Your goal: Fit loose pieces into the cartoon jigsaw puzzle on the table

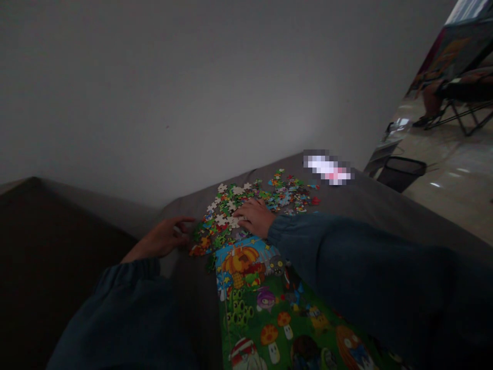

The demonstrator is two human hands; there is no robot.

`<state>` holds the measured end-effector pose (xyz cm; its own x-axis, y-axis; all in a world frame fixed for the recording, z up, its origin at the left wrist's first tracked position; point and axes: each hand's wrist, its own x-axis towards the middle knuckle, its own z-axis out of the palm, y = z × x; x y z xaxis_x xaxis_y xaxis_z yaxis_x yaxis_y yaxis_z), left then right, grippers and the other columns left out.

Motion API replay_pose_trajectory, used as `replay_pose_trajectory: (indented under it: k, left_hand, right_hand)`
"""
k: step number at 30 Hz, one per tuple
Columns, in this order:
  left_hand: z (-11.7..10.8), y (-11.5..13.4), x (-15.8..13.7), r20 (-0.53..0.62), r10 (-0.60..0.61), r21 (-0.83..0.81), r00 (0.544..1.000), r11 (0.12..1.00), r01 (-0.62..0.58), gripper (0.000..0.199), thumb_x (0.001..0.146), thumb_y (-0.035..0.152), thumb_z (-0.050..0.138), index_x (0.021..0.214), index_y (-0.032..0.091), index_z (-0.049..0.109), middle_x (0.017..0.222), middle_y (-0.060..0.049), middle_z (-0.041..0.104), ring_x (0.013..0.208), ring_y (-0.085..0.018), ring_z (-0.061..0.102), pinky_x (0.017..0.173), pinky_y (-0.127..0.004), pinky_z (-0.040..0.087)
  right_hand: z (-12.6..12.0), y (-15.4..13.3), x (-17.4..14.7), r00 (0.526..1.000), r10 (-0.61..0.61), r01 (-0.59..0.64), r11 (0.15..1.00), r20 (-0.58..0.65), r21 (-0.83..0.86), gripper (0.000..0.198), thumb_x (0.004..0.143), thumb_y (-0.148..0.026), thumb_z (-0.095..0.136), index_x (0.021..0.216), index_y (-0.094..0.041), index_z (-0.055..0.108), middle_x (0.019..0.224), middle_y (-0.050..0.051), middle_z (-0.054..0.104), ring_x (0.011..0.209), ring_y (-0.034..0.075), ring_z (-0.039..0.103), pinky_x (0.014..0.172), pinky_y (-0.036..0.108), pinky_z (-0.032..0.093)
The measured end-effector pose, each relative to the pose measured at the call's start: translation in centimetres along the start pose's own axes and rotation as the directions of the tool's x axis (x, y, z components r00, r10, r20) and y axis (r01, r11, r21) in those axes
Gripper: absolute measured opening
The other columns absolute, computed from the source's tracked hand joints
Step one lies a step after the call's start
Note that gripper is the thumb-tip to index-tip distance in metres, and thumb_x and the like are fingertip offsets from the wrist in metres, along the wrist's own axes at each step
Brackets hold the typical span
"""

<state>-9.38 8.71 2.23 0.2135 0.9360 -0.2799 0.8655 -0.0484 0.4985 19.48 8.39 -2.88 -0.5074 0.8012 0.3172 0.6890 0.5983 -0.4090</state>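
Many loose jigsaw pieces (pixel 219 205) lie in a heap on the grey cloth surface, some coloured side up and some showing pale backs. My right hand (pixel 257 217) rests palm down over the middle of the heap, its fingers spread and touching pieces. At the heap's left edge is my left hand (pixel 164 239), with the index finger stretched out and the thumb apart; no piece shows in it. A bright cartoon puzzle picture (pixel 246 303) with pumpkins, mushrooms and a zombie lies nearest me, partly hidden by my right sleeve.
Grey cloth (pixel 370 205) covers the surface, which meets a plain wall (pixel 192 92) behind. A blurred white and pink item (pixel 328 168) lies at the far right. Beyond, a person's leg (pixel 432 100) shows beside a folding chair (pixel 462 105). Dark furniture (pixel 57 246) stands left.
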Motion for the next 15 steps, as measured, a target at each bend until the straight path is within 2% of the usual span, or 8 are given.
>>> replay_pose_trajectory:
  k: [3, 6, 9, 12, 15]
  left_hand:
    - [-0.2, 0.7, 0.1, -0.013, 0.057, 0.075, 0.998, 0.996, -0.056, 0.057, 0.06, 0.042, 0.07, 0.113, 0.022, 0.062, 0.089, -0.003, 0.062, 0.06, -0.016, 0.06, 0.054, -0.027, 0.047]
    - [0.5, 2.3, 0.4, -0.115, 0.121, 0.161, 0.986, 0.982, -0.102, 0.045, 0.073, 0.048, 0.06, 0.11, 0.021, 0.063, 0.085, -0.004, 0.065, 0.064, -0.018, 0.061, 0.058, -0.028, 0.047]
    - [2.6, 4.6, 1.2, -0.247, 0.218, 0.256, 0.944, 0.954, -0.154, 0.036, 0.083, 0.044, 0.05, 0.107, 0.02, 0.064, 0.095, -0.007, 0.066, 0.083, -0.021, 0.061, 0.075, -0.033, 0.047]
    - [5.1, 6.4, 1.9, -0.252, 0.318, 0.333, 0.914, 0.915, -0.226, 0.029, 0.083, 0.038, 0.051, 0.102, 0.022, 0.066, 0.103, -0.007, 0.066, 0.096, -0.023, 0.059, 0.088, -0.036, 0.043]
    - [6.5, 6.9, 2.3, -0.249, 0.36, 0.379, 0.899, 0.891, -0.252, 0.026, 0.084, 0.035, 0.051, 0.1, 0.023, 0.067, 0.103, -0.007, 0.067, 0.098, -0.024, 0.06, 0.09, -0.038, 0.043]
  right_hand:
    - [-0.1, 0.1, 0.2, 1.0, -0.007, 0.008, 0.999, -0.024, 0.036, 0.029, 0.083, -0.017, 0.062, 0.112, -0.02, 0.059, 0.101, 0.003, 0.065, 0.099, 0.019, 0.05, 0.083, 0.033, 0.028]
    - [-0.3, 0.1, 0.3, 0.998, -0.027, 0.029, 0.999, -0.05, 0.035, 0.026, 0.084, -0.011, 0.057, 0.109, -0.021, 0.06, 0.099, 0.002, 0.063, 0.097, 0.016, 0.051, 0.085, 0.033, 0.027]
    - [-0.5, -0.2, 0.1, 0.998, -0.04, 0.04, 0.999, -0.053, 0.009, 0.017, 0.083, -0.024, 0.061, 0.099, -0.021, 0.064, 0.099, 0.004, 0.062, 0.1, 0.021, 0.049, 0.085, 0.037, 0.027]
    - [-0.4, -0.6, -0.2, 0.998, -0.056, 0.055, 0.998, -0.043, -0.021, 0.024, 0.084, -0.038, 0.059, 0.1, -0.021, 0.065, 0.102, 0.007, 0.061, 0.103, 0.025, 0.046, 0.085, 0.041, 0.026]
    - [-0.1, -0.8, -0.3, 0.995, -0.095, 0.094, 0.994, -0.012, -0.049, 0.027, 0.087, -0.035, 0.056, 0.108, -0.021, 0.063, 0.111, 0.007, 0.06, 0.108, 0.026, 0.043, 0.086, 0.042, 0.026]
